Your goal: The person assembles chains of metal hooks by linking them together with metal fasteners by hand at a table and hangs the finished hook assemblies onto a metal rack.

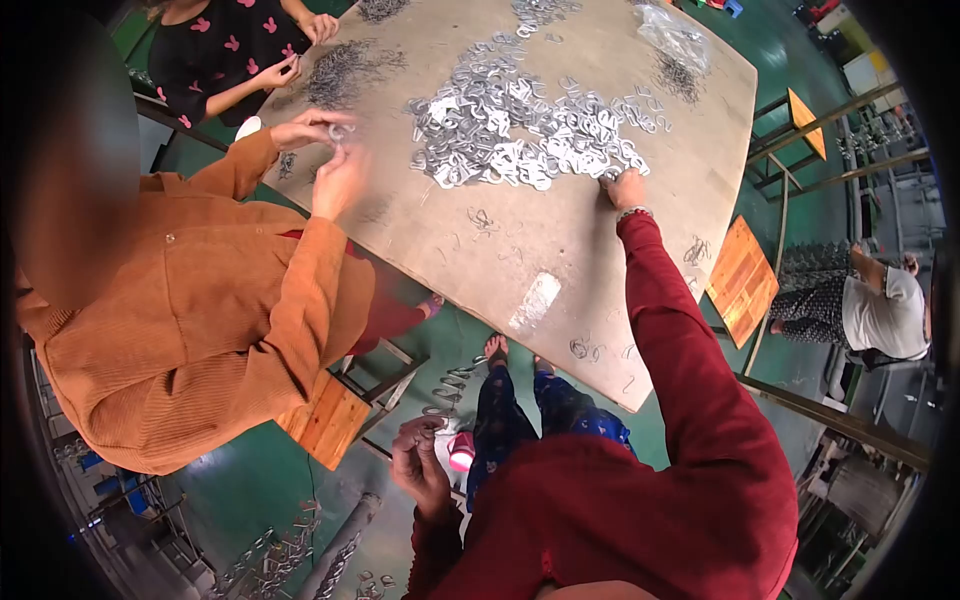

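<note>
A wide pile of flat, silvery metal hooks (500,125) lies on the worn table (420,240). My right hand (627,190) reaches over the tabletop, its fingertips bent down at the pile's lower right edge; what they touch or grip is too small to make out. Below the table's near edge, my left hand (422,465) is raised with fingers pinched at a small metal piece (436,423). Just beyond that hand, a chain of linked hooks (452,388) hangs above the floor.
At the left, a co-worker in an orange jacket (190,330) handles a metal piece; another person (225,50) sits beyond. Wooden stools (330,420) (742,280) stand beside the table. A plastic bag (675,38) lies at its far right, and a person in white (885,310) is further right.
</note>
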The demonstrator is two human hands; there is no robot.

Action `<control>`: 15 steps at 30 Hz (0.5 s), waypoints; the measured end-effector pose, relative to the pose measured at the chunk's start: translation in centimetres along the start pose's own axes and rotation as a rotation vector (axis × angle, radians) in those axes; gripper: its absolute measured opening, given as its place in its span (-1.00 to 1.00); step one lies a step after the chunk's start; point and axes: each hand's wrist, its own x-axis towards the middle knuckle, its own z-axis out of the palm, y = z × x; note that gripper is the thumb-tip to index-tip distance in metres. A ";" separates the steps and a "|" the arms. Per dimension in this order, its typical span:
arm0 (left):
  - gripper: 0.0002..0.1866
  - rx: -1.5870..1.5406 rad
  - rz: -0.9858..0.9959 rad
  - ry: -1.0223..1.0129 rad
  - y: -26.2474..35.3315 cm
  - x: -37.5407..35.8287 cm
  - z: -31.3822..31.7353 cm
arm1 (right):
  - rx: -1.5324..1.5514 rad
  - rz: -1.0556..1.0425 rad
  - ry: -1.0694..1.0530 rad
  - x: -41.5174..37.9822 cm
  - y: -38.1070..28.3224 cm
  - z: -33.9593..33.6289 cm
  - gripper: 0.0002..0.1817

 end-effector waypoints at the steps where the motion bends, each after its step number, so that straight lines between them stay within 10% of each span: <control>1: -0.97 0.000 0.002 -0.001 -0.1 -0.1 0.1 | 0.012 -0.003 0.007 -0.2 -0.3 0.0 -0.45; 9: -0.94 0.133 0.090 -0.018 1.1 0.2 1.4 | 0.692 0.047 0.059 -4.6 0.3 -1.3 -0.72; 15: -0.91 0.068 0.204 -0.078 -0.3 1.7 3.6 | 1.427 0.050 -0.731 -20.1 -12.1 -15.6 -0.78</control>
